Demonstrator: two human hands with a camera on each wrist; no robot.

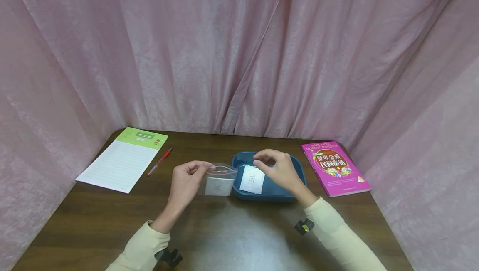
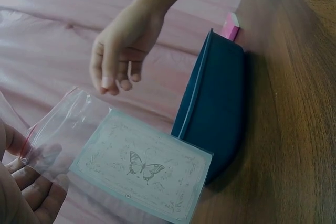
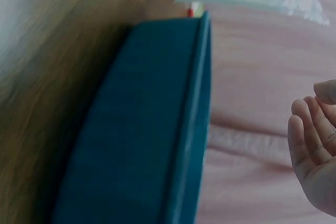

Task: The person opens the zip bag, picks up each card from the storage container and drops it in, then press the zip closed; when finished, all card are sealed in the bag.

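Note:
My left hand (image 1: 188, 178) pinches the top corner of a clear zip bag (image 1: 221, 170), whose mouth gapes a little. Inside the bag is a white card (image 2: 144, 166) printed with a butterfly. The bag hangs beside the left end of a blue plastic tray (image 1: 278, 194). Another white card (image 1: 252, 180) with a similar dark print lies in the tray's left part. Over the tray hovers my right hand (image 1: 277, 168), its fingers loosely bent and nothing between them. In the left wrist view this right hand (image 2: 123, 51) is apart from the bag.
To the left lie a lined paper pad (image 1: 121, 165) with a green header and a red pen (image 1: 159, 162). A pink book (image 1: 336, 168) lies right of the tray. Pink curtains (image 1: 239, 55) hang behind and beside the brown wooden table (image 1: 93, 221).

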